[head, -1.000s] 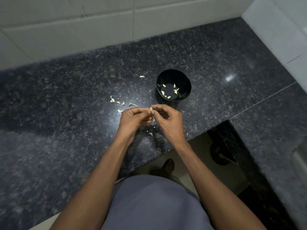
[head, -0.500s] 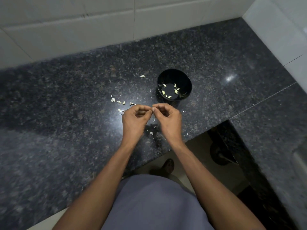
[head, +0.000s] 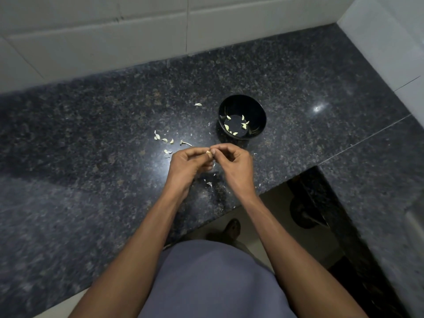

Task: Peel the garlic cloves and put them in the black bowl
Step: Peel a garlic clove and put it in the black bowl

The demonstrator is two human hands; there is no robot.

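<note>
Both the left hand (head: 188, 165) and right hand (head: 231, 164) pinch one garlic clove (head: 208, 153) above the counter's front edge, mid-peel. Once bare (skin probably remains), it needs dropping into the black bowl (head: 259, 111) just behind.

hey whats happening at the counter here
A person stands at a dark granite counter peeling garlic. Both the left hand and the right hand pinch one small garlic clove between their fingertips, just in front of the black bowl. Several peeled cloves already lie in the bowl, and bits of skin and a few loose pieces are scattered on the counter to its left.
</note>
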